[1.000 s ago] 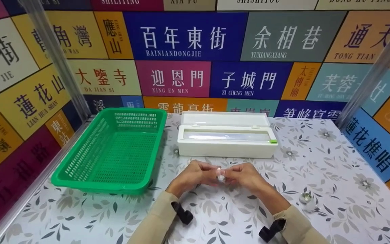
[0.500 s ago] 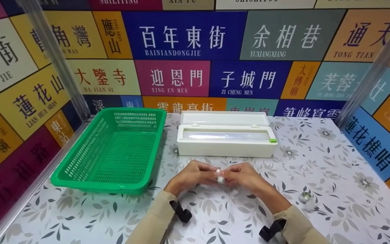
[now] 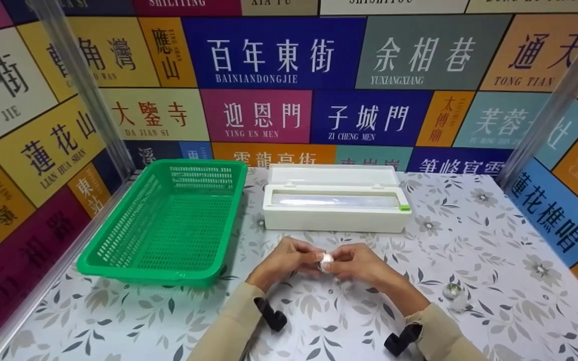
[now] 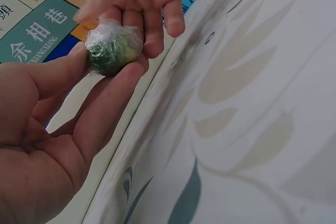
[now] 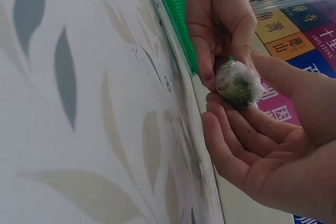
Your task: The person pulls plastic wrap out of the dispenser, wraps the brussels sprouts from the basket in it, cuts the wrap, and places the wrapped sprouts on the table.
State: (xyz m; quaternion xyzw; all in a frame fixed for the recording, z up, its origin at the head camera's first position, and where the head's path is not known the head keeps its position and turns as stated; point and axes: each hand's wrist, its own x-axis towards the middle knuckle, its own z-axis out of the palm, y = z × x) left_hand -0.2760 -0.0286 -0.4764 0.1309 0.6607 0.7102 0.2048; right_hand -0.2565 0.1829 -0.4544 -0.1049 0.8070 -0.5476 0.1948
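Between both hands is a small round green thing wrapped in crinkled clear plastic film [image 4: 113,48]; its exact kind is hard to tell. My left hand [image 3: 289,259] pinches it between thumb and fingertips, seen closely in the left wrist view. From the other side my right hand [image 3: 359,261] holds it, with curled fingers under and behind the ball and the thumb near its top [image 5: 240,84]. The two hands meet just above the table, in front of a long white box.
The white cling film box [image 3: 338,222] lies behind the hands, lid raised. A green plastic basket [image 3: 156,275] stands at left. Another small round thing with film [image 3: 453,292] lies on the flowered tablecloth [image 3: 515,321] at right. Patterned walls surround the table.
Both hands stay in the same place while their fingers shift around the wrapped ball. More of its shiny white film shows between the thumbs now. Basket and box have not moved.
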